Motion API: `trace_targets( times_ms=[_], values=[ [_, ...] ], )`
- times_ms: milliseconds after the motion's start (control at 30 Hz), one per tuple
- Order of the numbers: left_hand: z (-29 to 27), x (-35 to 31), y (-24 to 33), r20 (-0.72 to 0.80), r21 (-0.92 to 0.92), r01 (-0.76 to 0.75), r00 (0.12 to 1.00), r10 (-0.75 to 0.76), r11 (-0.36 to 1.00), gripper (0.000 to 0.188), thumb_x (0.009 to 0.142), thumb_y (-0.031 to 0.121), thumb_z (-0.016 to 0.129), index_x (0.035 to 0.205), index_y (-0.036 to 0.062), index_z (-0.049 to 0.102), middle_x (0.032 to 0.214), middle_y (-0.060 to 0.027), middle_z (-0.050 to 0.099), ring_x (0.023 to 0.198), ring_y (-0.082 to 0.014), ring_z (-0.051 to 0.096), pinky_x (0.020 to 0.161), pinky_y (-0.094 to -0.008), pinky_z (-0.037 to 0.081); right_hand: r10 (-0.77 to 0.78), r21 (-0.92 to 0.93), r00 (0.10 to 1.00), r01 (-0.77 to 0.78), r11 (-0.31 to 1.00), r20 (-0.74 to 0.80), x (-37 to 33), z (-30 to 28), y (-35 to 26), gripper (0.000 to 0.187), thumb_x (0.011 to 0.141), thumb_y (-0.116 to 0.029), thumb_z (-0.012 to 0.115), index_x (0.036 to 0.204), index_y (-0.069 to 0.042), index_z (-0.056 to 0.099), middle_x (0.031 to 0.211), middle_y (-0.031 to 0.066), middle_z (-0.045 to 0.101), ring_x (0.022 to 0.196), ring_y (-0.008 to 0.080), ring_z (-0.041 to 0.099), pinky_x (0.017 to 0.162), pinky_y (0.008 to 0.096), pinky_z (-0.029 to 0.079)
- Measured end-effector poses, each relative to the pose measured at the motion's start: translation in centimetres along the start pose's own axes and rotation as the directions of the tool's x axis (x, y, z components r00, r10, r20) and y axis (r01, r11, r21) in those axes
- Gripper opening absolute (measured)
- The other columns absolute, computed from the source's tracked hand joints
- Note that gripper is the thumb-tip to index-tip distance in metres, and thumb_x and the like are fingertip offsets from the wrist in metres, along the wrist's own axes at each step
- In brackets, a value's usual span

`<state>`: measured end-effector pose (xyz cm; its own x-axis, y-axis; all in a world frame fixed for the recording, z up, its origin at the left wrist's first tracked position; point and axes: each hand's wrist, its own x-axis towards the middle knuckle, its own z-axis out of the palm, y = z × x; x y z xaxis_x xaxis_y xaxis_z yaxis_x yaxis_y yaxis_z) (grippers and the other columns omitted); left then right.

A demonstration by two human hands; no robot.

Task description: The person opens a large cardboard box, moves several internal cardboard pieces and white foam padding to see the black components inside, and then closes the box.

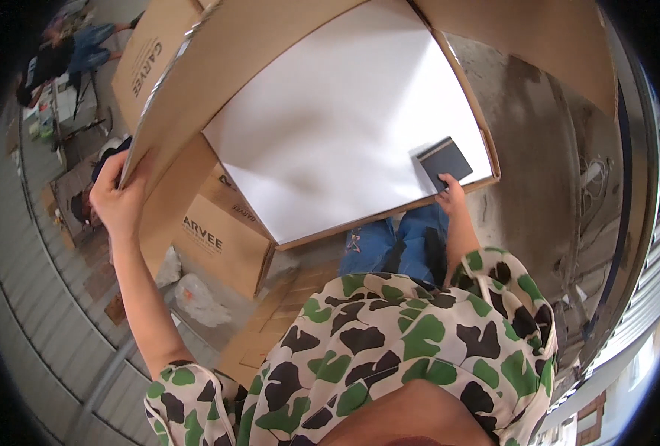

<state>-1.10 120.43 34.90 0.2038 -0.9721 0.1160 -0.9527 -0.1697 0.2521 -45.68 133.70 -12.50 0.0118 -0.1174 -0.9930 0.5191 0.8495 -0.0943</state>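
In front of me stands a large cardboard box (486, 152) with its flaps raised, a broad white sheet or panel (330, 126) filling its inside. My left hand (122, 195) grips the edge of the tall left cardboard flap (189, 97), fingers wrapped around it. Over the near right corner of the white surface, my right hand (451, 195) pinches a flat, dark, square-looking object (447, 160), thumb on top. Its kind I cannot make out; a lighter strip runs along its far edge.
More cardboard boxes stand at the left: one printed box (222, 241) beside the open one, another (148, 63) behind the flap. A clear plastic bag (200, 301) lies on the floor. Another person (55, 63) is at the far left. A right flap (534, 44) leans outward.
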Motion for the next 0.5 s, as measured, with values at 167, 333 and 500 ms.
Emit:
trace_targets(
  times_ms=[167,333,500],
  values=[
    [0.6,0.5,-0.3,-0.004,-0.036,-0.055,0.998,0.055,0.998,0.016,0.072,0.010,0.074,0.082,0.0009,0.065,0.066,-0.0011,0.058,0.061,-0.0061,0.052,0.058,-0.0193,0.041,-0.065,0.017,0.996,0.064,0.998,0.059,-0.8,-0.4,0.2,0.024,0.071,-0.020,0.066,0.091,-0.010,0.056,0.086,0.0052,0.056,0.080,0.0185,0.052,0.067,0.0327,0.045],
    [1.9,1.1,0.8,-0.055,0.033,-0.124,0.991,0.126,0.992,0.019,0.069,0.020,0.077,0.077,0.0059,0.067,0.065,-0.0043,0.060,0.055,-0.0124,0.055,0.052,-0.0233,0.042,-0.089,-0.047,0.987,0.096,0.994,0.136,-3.1,-0.9,0.0,0.025,0.071,-0.022,0.065,0.091,-0.010,0.057,0.088,0.0033,0.057,0.084,0.0205,0.052,0.073,0.0378,0.045],
    [2.7,1.4,0.3,-0.087,0.094,-0.157,0.983,0.165,0.983,0.025,0.070,0.035,0.074,0.073,0.0112,0.067,0.069,-0.0049,0.063,0.059,-0.0212,0.059,0.052,-0.0291,0.045,-0.129,-0.119,0.964,0.160,0.980,0.233,-8.2,-1.3,-2.0,0.029,0.072,-0.025,0.062,0.095,-0.009,0.056,0.097,0.0067,0.056,0.092,0.0266,0.052,0.085,0.0475,0.041]
  ],
)
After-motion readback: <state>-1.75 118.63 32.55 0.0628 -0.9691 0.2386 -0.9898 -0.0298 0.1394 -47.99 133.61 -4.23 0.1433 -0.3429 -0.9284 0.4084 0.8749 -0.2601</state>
